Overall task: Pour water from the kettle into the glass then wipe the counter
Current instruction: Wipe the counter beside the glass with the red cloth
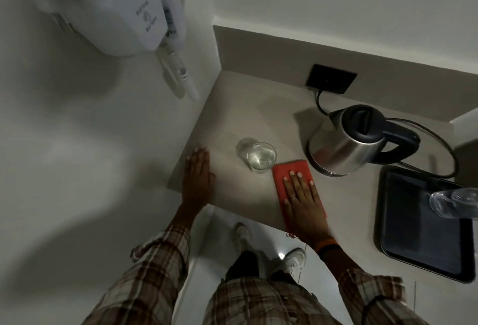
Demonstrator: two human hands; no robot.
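Right hand point(302, 198) flat on the red cloth point(292, 169), fingers spread, pressing it onto the counter point(240, 107) near the front edge. Just past the fingertips on the left, the glass point(260, 156) with water in it; just past the cloth on the right, the shiny kettle point(346, 141), upright, lid shut. Left hand point(198, 177) flat on the counter's left edge, fingers together, holding nothing, well apart from the cloth.
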